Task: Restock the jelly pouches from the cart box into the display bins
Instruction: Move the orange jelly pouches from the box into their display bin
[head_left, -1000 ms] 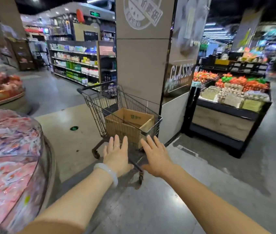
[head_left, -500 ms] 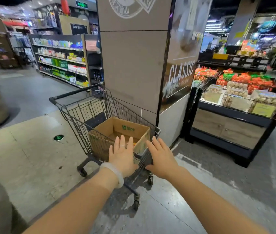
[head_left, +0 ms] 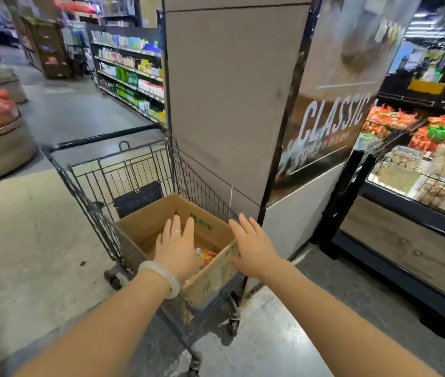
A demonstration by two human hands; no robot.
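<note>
Where grey floor [head_left: 52, 240] meets a pillar [head_left: 229, 91], shelves [head_left: 131, 72] recede.

Both bare arms are stretched forward and slightly downward, nearly parallel, entering from the bottom of the view. The left hand [head_left: 176, 247] is held palm down, fingers straight and a little spread, nothing gripped. A pale bangle [head_left: 161, 277] is worn on the left wrist, and a ring is seen on one finger. The right hand [head_left: 254, 247] is likewise held flat, fingers extended and fanned, thumb angled inward, nothing held.
</note>
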